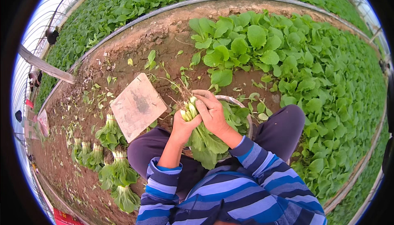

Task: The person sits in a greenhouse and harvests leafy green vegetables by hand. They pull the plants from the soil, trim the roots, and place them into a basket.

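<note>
Between my knees, my left hand is closed around the stalks of a bunch of leafy greens. Pale stems and thin brown roots stick out at its top, and broad leaves hang toward my lap. My right hand grips the same bunch from the other side, its fingers near the stem ends. Partly hidden behind my right hand is a round container with more leaves inside it. A square, dirt-stained board lies left of my hands, beside my left knee.
Several tied bundles of greens stand on the soil to the left, amid scattered leaves. A dense bed of greens grows at right. A wooden post leans at upper left. A long edging strip crosses the back. People are far left.
</note>
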Motion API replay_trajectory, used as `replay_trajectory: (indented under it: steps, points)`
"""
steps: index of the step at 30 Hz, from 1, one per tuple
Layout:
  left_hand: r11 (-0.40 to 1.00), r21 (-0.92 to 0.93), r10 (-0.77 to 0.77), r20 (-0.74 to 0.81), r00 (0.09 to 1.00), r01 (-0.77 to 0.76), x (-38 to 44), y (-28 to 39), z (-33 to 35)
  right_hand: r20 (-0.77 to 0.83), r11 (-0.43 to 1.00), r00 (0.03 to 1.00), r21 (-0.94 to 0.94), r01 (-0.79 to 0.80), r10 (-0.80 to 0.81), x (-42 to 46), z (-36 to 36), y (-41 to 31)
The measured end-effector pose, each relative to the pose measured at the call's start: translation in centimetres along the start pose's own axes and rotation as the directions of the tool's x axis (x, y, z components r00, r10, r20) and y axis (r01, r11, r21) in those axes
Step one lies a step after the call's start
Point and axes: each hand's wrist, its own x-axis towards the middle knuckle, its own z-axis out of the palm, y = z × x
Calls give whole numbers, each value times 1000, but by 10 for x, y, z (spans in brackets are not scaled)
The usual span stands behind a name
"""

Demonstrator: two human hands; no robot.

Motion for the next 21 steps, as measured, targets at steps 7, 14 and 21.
replay_trajectory:
  steps: [7, 14, 21]
  points:
    - [999, -13, 31, 18, 999, -31, -2, 6, 13, 78, 875, 902, 220, -432, 425, 25, -50, 39]
    - [980, 179, 92, -56, 994, -81, 13, 10, 42, 27, 528, 633, -578, -622, 774, 78, -170, 182]
    - [910, 401, 186, -165, 969, -107, 20, -5, 39, -17, -10, 746, -1000, -14, 666, 78, -212, 262]
